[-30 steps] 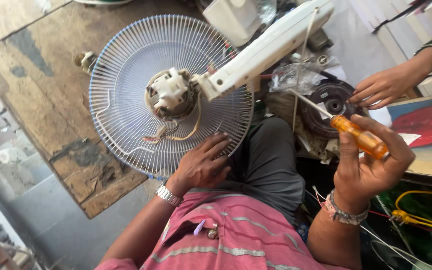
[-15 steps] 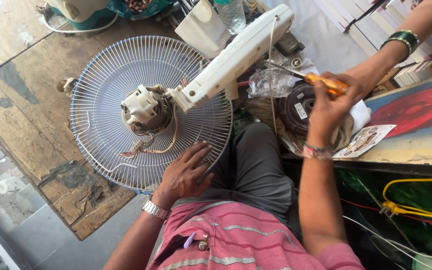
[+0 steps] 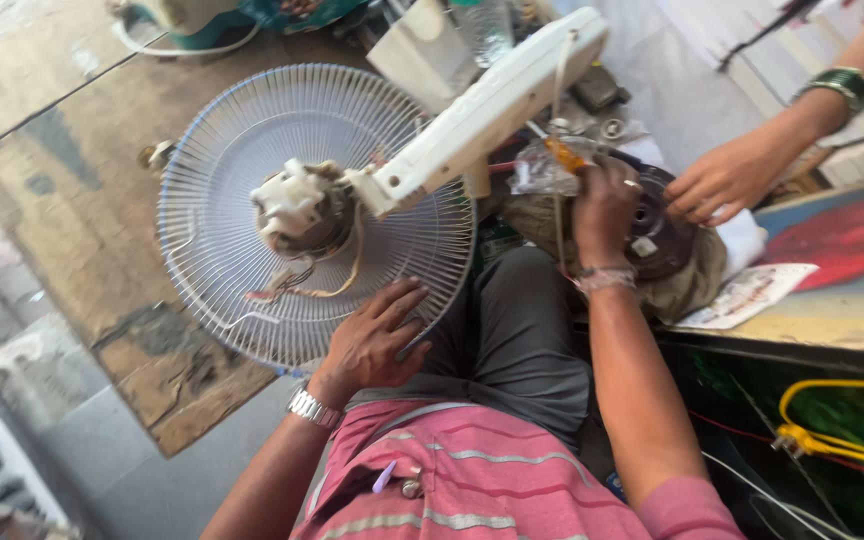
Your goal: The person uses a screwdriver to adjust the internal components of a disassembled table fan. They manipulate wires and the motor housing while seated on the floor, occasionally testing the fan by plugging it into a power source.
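Two hands: left hand [image 3: 377,340] spread flat on fan grille [image 3: 252,150], right hand [image 3: 604,205] gripping orange screwdriver [image 3: 564,155].

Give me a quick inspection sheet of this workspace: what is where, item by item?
Surface: worn wooden board under the fan.
Job's things: white wire fan guard with bare motor at its centre; white fan stand lies across it.
Clutter: dark round part, printed paper.
Grips: left hand flat on guard rim; right hand holds orange-handled screwdriver. Another person's hand touches the round part.
Cables: yellow cable; loose motor wires.
Surroundings: blurred, cannot tell.
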